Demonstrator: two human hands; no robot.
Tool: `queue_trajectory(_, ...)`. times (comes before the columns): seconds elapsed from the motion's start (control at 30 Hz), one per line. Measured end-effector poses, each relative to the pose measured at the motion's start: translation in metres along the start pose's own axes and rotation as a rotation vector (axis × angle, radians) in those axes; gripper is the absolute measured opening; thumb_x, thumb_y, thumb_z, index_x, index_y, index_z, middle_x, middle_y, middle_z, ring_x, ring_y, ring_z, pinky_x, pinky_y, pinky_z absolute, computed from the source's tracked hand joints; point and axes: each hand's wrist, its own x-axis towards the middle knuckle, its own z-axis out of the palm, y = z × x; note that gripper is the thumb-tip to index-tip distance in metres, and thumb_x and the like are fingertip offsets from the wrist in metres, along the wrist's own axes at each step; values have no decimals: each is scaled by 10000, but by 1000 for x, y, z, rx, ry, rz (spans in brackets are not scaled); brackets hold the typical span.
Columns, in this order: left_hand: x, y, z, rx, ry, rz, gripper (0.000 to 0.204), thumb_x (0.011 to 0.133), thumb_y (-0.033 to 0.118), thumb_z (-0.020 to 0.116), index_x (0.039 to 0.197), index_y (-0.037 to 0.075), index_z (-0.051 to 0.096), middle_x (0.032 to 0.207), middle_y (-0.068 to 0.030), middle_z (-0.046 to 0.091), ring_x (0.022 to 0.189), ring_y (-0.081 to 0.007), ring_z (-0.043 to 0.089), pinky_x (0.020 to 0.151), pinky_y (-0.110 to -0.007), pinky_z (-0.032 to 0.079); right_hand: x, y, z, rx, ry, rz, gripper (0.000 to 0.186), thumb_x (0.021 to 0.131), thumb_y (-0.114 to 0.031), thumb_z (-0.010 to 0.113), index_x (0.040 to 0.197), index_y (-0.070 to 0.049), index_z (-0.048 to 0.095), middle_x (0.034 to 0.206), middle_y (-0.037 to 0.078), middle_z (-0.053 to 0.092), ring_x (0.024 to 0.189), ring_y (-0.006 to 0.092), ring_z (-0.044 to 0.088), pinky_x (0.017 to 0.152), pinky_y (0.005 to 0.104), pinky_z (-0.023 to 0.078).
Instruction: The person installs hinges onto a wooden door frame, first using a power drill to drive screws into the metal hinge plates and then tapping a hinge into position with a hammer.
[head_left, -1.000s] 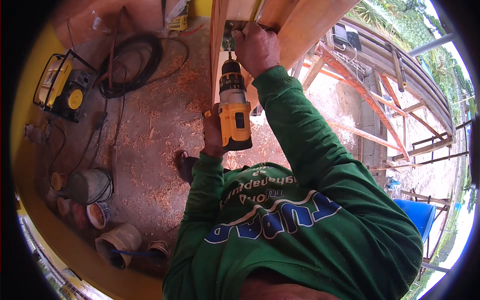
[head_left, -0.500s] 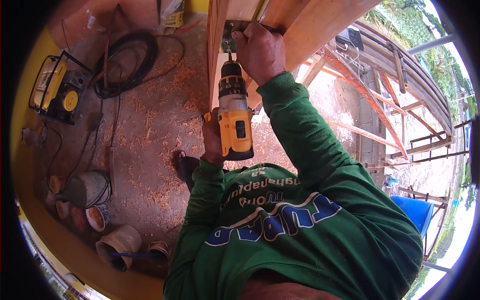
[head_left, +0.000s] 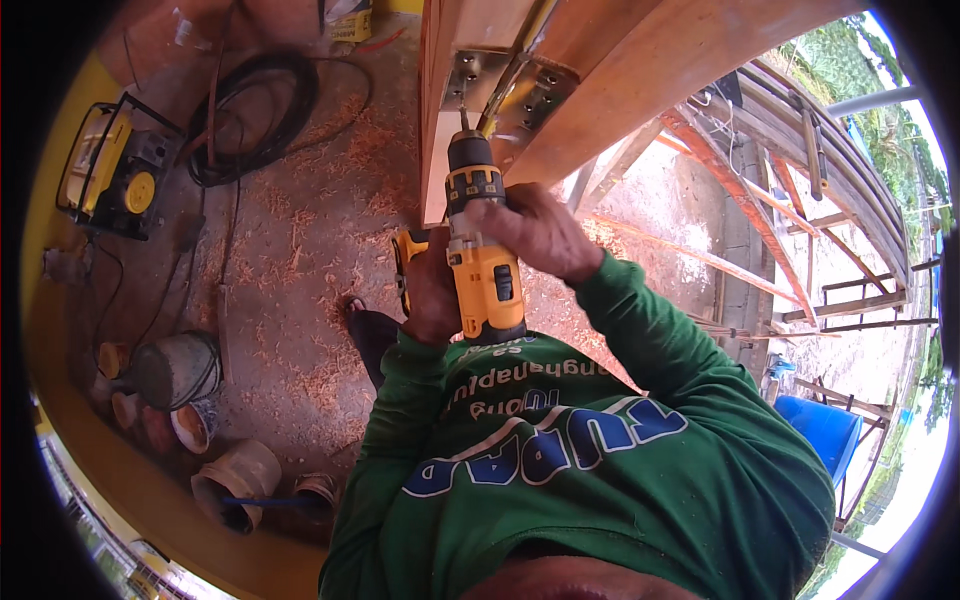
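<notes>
My left hand is wrapped round the handle of a yellow-and-black cordless drill. Across the drill's collar, just behind the chuck, lies the thumb of my right hand, which clasps the body from the side; some of its fingers are hidden. The thin bit points away from me, its tip at a screw in the left leaf of a metal hinge. Several screws or screw holes show in both leaves. That hinge joins a pale wooden edge to a broad reddish-brown wooden board.
On the left stand a yellow-and-black machine and a coil of black hose. Several buckets line the lower left wall. Wood shavings litter the floor. To the right are stacked timbers and a blue drum.
My right hand has come back from the hinge onto the drill's collar, uncovering both leaves. The drill has shifted slightly toward me and to the right, still in my left hand.
</notes>
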Motion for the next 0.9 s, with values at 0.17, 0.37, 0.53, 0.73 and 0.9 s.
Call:
queue_trajectory(0.17,9,-22,6,-87,40,-148,436,731,275,753,1016,61,500,799,-72,653,698,-212,670,603,-328,536,11,5,-10,-155,-105,-350,212,772,-224,632,976,-166,632,787,122,638,662,296,620,597,378,497)
queue_trajectory(0.37,12,-34,2,-457,16,-378,428,758,301,725,1027,59,495,796,-84,647,691,-237,668,584,-339,532,22,-3,-18,-34,-135,-129,237,773,-330,614,882,-126,664,757,154,644,666,309,626,615,393,492)
queue_trajectory(0.53,21,-55,1,201,3,-115,400,767,309,710,992,51,503,790,-81,641,667,-243,660,553,-351,521,37,-6,-26,168,-171,1,318,748,-288,614,805,23,639,727,110,645,658,165,598,622,317,471)
queue_trajectory(0.73,44,39,5,631,-91,203,405,731,313,735,944,59,503,779,-79,636,678,-254,658,563,-352,516,47,-3,-36,325,-212,2,298,761,-309,609,856,-28,643,765,161,635,698,244,624,641,358,485)
queue_trajectory(0.9,45,45,4,299,-102,23,406,739,306,731,970,57,510,826,-85,647,727,-226,663,606,-338,528,50,-10,-42,437,-248,73,272,756,-236,620,842,22,625,741,64,626,677,124,566,614,288,455)
